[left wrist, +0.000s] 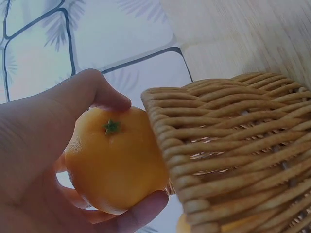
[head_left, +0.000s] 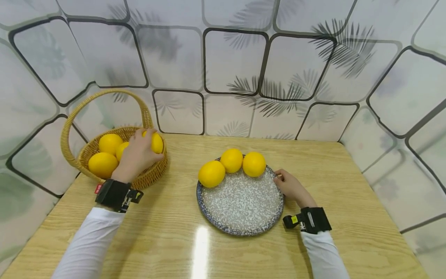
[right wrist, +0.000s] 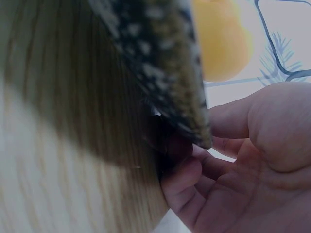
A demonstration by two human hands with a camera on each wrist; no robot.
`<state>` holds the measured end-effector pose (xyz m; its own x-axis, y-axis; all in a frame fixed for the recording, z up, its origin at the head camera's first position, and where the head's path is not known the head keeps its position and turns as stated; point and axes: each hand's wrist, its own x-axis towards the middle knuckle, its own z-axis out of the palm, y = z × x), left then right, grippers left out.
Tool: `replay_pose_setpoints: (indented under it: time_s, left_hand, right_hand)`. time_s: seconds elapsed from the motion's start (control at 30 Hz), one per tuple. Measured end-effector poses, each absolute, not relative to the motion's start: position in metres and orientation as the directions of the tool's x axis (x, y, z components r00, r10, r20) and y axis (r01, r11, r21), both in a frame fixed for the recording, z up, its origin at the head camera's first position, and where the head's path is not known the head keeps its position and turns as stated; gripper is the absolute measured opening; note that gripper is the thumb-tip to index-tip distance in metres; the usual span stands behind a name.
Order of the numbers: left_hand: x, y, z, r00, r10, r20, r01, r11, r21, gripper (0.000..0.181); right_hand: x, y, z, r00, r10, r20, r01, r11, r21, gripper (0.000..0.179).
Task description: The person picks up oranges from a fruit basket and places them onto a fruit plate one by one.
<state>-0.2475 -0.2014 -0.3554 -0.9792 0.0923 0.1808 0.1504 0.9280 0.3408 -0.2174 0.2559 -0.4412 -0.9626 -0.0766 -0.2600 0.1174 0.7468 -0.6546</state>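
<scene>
My left hand (head_left: 137, 157) holds an orange (left wrist: 116, 160) at the right rim of the wicker basket (head_left: 153, 173). In the left wrist view a green stem end shows on it, and its side meets the woven rim. Several more oranges (head_left: 103, 165) lie in the basket, partly hidden by the hand. On the right, my right hand (head_left: 294, 189) pinches the edge of a round speckled plate (head_left: 244, 205). The right wrist view shows the thumb above the rim (right wrist: 165, 73) and fingers curled beneath it. Three oranges (head_left: 211, 174) sit along the plate's far left edge.
The basket's tall arched handle (head_left: 104, 92) rises over its left part. A wooden table (head_left: 167, 240) carries basket and plate. Behind it and at both sides stand patterned walls (head_left: 233, 62). Each wrist bears a black strap (head_left: 113, 193) with a small camera.
</scene>
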Motion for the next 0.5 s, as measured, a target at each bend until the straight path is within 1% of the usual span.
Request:
replay_pose_setpoints:
  time_s: [0.2, 0.5]
  left_hand:
    - [-0.244, -0.197, -0.351, -0.98, 0.097, 0.172, 0.152, 0.926, 0.344, 0.087]
    - [-0.241, -0.185, -0.348, -0.974, 0.131, 0.185, 0.189, 0.92, 0.342, 0.081]
  right_hand:
    - [-0.218, 0.257, -0.443, -0.964, -0.085, -0.252, 0.105, 0.748, -0.655, 0.043]
    - [-0.218, 0.257, -0.443, -0.964, -0.084, -0.254, 0.105, 0.755, -0.648, 0.043]
